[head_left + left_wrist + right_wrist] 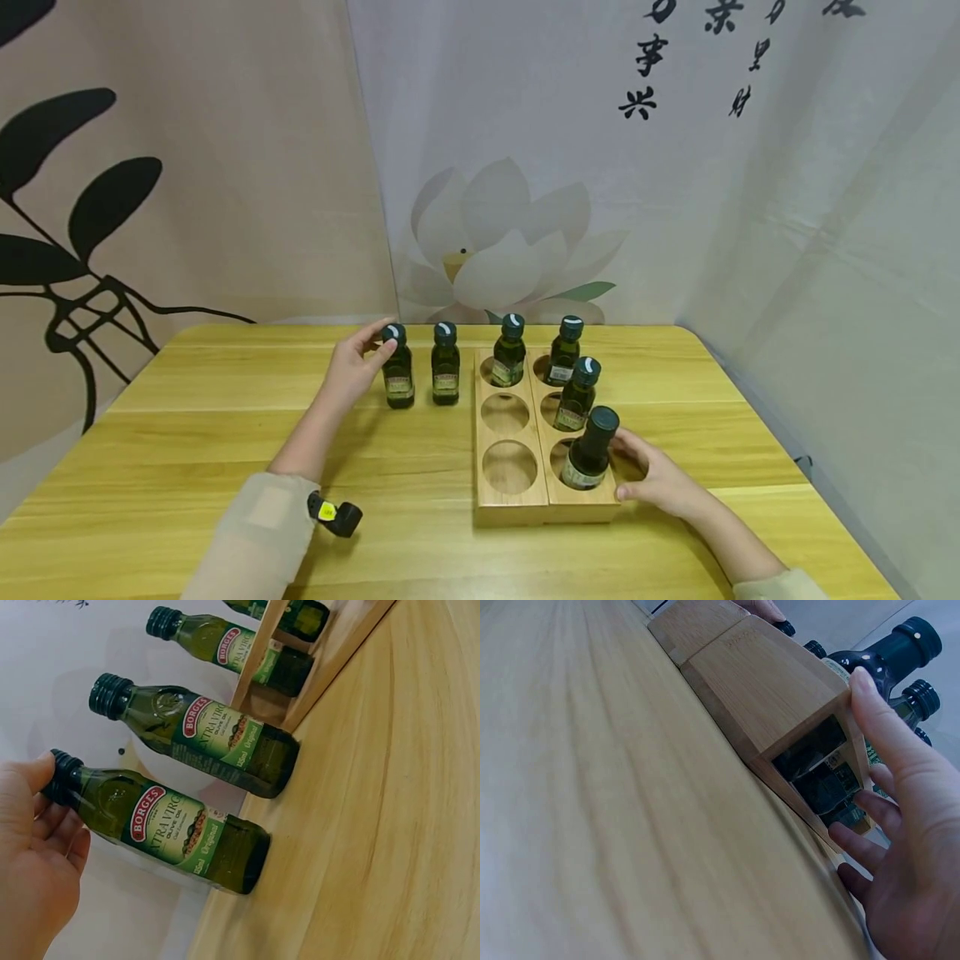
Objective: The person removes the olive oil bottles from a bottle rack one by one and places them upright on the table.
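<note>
My left hand (354, 365) pinches the dark cap of a small green olive oil bottle (398, 375), thumb on the near side and fingers behind. That bottle stands upright on the table; its label reads BORGES in the left wrist view. Just right of it stands a matching olive oil bottle (446, 371). My right hand (660, 479) rests against the right side of a wooden rack (512, 498), thumb by the front corner, fingers loosely bent along the side. Closest to it is a darker, long-necked bottle (592, 454) in the rack's front right hole.
The rack has two rows of round holes. Other bottles stand in it: one (509, 350) at back left, one (565, 350) at back right, one (577, 394) at middle right. The wooden table (187, 450) meets a printed curtain (525, 125) behind.
</note>
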{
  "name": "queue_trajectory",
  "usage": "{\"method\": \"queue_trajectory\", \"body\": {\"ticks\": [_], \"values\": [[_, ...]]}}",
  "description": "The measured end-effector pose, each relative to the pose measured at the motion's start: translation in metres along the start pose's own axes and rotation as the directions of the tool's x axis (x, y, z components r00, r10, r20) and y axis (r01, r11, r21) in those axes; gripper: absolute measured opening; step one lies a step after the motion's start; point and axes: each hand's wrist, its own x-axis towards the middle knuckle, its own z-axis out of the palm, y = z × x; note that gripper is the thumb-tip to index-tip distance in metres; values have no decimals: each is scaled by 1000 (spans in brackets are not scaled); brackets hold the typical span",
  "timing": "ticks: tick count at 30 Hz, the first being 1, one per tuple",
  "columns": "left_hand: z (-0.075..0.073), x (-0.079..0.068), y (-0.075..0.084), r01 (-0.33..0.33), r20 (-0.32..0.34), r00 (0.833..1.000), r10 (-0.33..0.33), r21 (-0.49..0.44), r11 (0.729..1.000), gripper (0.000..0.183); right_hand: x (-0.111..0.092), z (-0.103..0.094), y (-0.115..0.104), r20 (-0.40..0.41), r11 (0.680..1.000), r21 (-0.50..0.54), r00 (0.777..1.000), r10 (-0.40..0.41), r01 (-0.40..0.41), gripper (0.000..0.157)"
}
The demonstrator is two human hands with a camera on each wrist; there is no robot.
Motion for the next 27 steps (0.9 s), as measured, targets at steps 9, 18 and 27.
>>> {"method": "queue_trajectory", "body": {"ticks": [9,18,27], "values": [[-1,5,21,-101,-39,994,101,-21,995,46,0,-1,0,2,1000,5,1000,2,-2,89],[23,1,61,-238,-120,967,226,-99,966,42,0,-1,-1,4,1000,3,1000,16,-16,89],[64,-6,86,-208,-45,978,204,-125,970,46,-1,-1,1,2,1000,-9,1000,27,-27,88]]}}
